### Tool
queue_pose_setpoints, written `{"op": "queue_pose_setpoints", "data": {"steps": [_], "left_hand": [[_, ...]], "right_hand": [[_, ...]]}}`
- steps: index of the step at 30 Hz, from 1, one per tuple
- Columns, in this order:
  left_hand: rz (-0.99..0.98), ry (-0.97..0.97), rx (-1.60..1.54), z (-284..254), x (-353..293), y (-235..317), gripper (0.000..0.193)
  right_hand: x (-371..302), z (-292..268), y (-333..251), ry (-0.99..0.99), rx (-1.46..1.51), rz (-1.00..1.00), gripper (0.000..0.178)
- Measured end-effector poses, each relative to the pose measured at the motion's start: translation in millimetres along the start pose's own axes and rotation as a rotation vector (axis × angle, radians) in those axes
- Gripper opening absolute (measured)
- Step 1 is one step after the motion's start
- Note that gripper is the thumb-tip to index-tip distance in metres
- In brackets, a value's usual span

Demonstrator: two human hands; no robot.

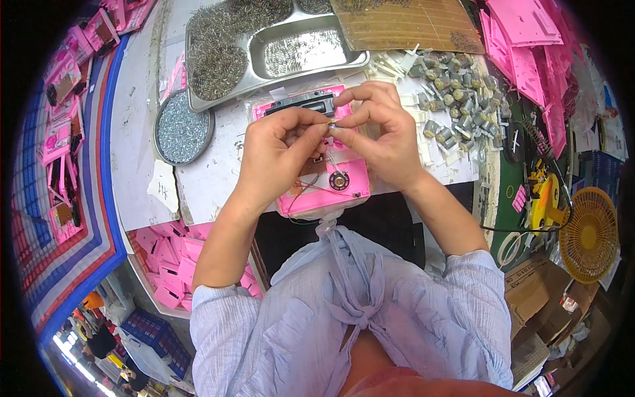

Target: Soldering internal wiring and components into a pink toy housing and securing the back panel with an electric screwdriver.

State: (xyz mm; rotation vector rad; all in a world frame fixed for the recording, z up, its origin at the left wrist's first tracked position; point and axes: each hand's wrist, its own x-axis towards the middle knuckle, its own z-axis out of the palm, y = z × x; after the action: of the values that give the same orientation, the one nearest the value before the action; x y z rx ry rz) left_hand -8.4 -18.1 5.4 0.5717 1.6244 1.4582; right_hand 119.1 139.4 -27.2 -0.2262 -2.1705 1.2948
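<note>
My left hand [274,149] and my right hand [387,139] meet above a pink plastic casing [357,173]. Between their pinched thumbs and forefingers is a small metal part [332,124] with a yellowish end; it is too small to tell its kind. Below the hands, the casing holds a small round speaker [339,180] and thin wires. A black plastic piece [311,104] is set across its far end. My fingers hide part of the casing's middle.
A steel compartment tray [360,61] holds many small springs. Left of the casing stands a round dish [159,135] of small screws. Small motors [456,99] are heaped at the right, beside white plastic parts [423,142]. Pink casings pile up on both sides; a yellow fan [589,235] stands far right.
</note>
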Motion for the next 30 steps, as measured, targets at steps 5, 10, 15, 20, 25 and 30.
{"op": "queue_pose_setpoints", "data": {"steps": [5, 10, 15, 20, 25, 30], "left_hand": [[0.093, 0.017, 0.176, -0.8, -3.1, -3.6, 0.008], [0.483, 0.102, 0.577, -1.9, -5.0, -5.1, 0.006], [0.714, 0.145, 0.765, 14.2, 5.0, -10.4, 0.012], [0.791, 0.192, 0.887, 17.4, 13.4, -20.6, 0.015], [0.786, 0.222, 0.881, 15.3, 15.6, -26.7, 0.015], [0.726, 0.191, 0.939, 19.9, 11.2, -23.2, 0.014]], "right_hand": [[-28.3, -35.9, -33.6, 0.077, -0.352, -0.122, 0.020], [-125.6, -195.8, -12.3, 0.962, 0.186, 0.361, 0.020], [-153.2, -284.4, 10.0, 1.087, 0.320, 0.377, 0.021], [-154.6, -315.2, 9.9, 1.041, 0.020, 0.426, 0.037], [-229.9, -313.9, -33.5, 1.170, -0.045, 0.240, 0.033], [-151.9, -175.0, -53.6, 0.922, 0.548, 0.310, 0.046]]}}
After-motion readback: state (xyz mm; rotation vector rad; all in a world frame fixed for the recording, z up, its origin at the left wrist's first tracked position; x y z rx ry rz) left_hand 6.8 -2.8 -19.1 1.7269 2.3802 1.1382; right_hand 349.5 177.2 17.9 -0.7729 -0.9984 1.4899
